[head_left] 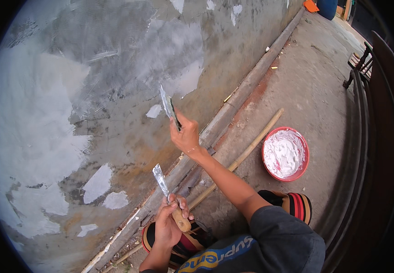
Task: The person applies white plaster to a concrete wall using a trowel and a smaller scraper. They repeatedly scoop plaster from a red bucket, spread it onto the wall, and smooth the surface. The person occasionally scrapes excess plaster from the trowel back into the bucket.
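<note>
My right hand (188,136) reaches out to the wall (129,150) and grips a wide, flat scraper (166,102), its blade edge-on to me and smeared with pale filler. Whether the blade touches the wall I cannot tell. Lower down, close to my body, my left hand (167,223) is closed around the wooden handle of a narrow putty knife (161,180), whose metal blade points up and away. White filler patches (99,183) cover parts of the grey wall, most thickly on the left.
A red bowl (307,159) of white paste stands on the concrete ground to my right. Between it and the wall lies a bamboo pole (251,146). A ledge (233,101) runs along the wall's foot. Dark wooden furniture (363,68) stands far right; a blue barrel (327,8) is at the back.
</note>
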### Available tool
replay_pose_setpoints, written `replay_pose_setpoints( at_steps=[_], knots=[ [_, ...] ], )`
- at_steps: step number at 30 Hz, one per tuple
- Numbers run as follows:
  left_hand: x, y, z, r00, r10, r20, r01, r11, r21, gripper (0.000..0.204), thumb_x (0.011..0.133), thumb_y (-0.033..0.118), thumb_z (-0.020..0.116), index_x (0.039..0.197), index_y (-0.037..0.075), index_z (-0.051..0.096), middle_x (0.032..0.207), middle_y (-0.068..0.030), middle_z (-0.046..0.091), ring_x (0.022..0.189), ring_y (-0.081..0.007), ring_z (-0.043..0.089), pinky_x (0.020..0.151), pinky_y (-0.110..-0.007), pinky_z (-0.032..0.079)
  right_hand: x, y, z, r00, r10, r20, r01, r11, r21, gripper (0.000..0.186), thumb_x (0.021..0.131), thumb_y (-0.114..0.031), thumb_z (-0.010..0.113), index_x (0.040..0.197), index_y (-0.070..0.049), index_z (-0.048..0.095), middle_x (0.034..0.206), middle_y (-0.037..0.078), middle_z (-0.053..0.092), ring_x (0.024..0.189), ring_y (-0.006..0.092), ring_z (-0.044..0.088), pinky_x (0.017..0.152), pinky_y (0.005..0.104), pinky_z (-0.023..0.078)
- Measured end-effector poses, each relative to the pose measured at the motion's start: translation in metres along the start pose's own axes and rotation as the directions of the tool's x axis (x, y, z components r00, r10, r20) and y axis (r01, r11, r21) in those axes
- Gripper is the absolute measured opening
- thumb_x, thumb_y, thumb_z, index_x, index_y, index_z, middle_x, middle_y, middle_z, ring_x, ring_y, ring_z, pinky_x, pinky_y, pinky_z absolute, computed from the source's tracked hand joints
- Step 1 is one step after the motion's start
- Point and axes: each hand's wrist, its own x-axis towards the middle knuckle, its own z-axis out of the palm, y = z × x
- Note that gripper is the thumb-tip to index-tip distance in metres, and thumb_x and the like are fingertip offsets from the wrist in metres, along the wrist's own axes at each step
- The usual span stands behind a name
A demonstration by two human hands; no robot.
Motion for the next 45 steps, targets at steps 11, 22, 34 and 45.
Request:
replay_pose_setpoints(
  at_steps=[11,22,34,45],
  knots=[
    [-0.011,-0.004,0.006,0.997,0.048,-0.055,-0.046,0.998,0.038,0.013,0.089,0.016,0.053,0.097,0.016,0.043,0.088,-0.0044,0.048,0.072,-0.0147,0.051,0.068,-0.035,0.049,0.073,0.097,-0.056,0.918,0.199,-0.342,-0.269,0.948,-0.172,0.033,0.089,-0.006,0.056,0.121,0.0,0.062,0.074,0.012,0.065,0.053,0.0116,0.043,0.053,0.0312,0.039],
    [0.0,-0.011,0.017,1.0,-0.014,-0.013,0.014,0.999,0.049,0.012,0.089,0.018,0.053,0.099,0.015,0.045,0.088,-0.0043,0.049,0.072,-0.0149,0.051,0.067,-0.035,0.049,0.055,0.071,-0.07,0.964,0.036,-0.264,-0.059,0.995,-0.078,0.028,0.09,-0.007,0.058,0.115,0.002,0.064,0.081,0.02,0.068,0.063,0.0191,0.059,0.063,0.0321,0.048],
    [0.009,-0.016,0.01,0.999,-0.053,0.006,0.053,0.999,-0.008,0.017,0.089,0.014,0.052,0.102,0.014,0.041,0.092,-0.0085,0.049,0.075,-0.018,0.053,0.071,-0.038,0.048,0.046,0.047,-0.038,0.953,-0.275,-0.126,0.278,0.961,0.001,0.034,0.088,-0.004,0.058,0.121,0.0,0.063,0.083,0.015,0.065,0.064,0.0198,0.054,0.061,0.0308,0.046],
    [-0.002,-0.007,0.013,0.996,0.003,-0.084,0.001,0.999,0.046,0.017,0.088,0.018,0.054,0.1,0.015,0.043,0.087,-0.0055,0.047,0.069,-0.0156,0.051,0.066,-0.035,0.049,0.013,0.054,-0.003,0.97,-0.155,-0.189,0.129,0.982,-0.141,0.058,0.076,0.004,0.058,0.133,-0.006,0.056,0.124,0.021,0.061,0.092,0.0358,0.068,0.074,0.0375,0.053]
  ],
)
